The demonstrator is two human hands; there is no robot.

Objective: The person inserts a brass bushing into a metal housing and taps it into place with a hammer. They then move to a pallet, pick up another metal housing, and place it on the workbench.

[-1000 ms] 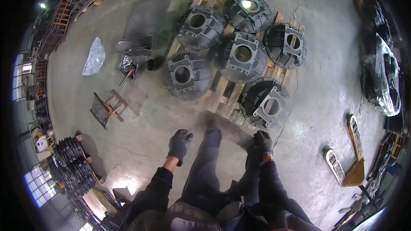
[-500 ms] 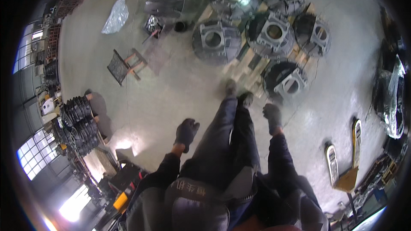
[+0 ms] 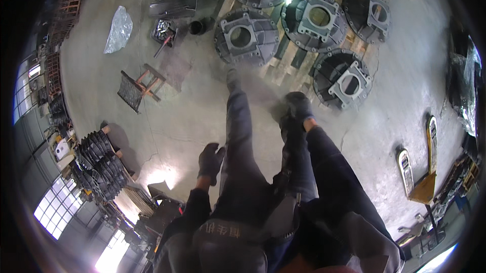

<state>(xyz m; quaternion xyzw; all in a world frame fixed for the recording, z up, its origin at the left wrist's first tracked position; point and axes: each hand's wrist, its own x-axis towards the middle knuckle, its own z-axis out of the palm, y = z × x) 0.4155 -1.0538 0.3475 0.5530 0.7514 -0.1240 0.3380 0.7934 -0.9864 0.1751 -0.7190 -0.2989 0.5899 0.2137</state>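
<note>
My left hand (image 3: 210,163), in a dark glove, hangs beside my left thigh above the floor. Its thumb stands apart from the loosely bent fingers, and nothing shows in it. My right hand (image 3: 297,105), gloved too, reaches forward over my right foot and lower leg; its fingers blend into the dark there. Nearest to it on the right is a grey cast-metal bell housing (image 3: 332,73) with a round opening. Another bell housing (image 3: 263,32) lies ahead of my left foot. Several more, such as the central bell housing (image 3: 298,25), sit on a wooden pallet (image 3: 287,65).
A small folding stool (image 3: 150,81) stands at left, behind it a tray of metal pieces (image 3: 163,29) with a red-handled tool (image 3: 163,47) and a black cylinder (image 3: 196,27). Clear plastic (image 3: 119,31) lies far left. Dark ribbed parts (image 3: 101,159) are stacked left; a pallet jack (image 3: 424,189) stands right.
My right hand has moved forward and left, over my right foot. My left foot has stepped forward and the view has shifted, bringing the housings nearer. My left hand stays by the thigh.
</note>
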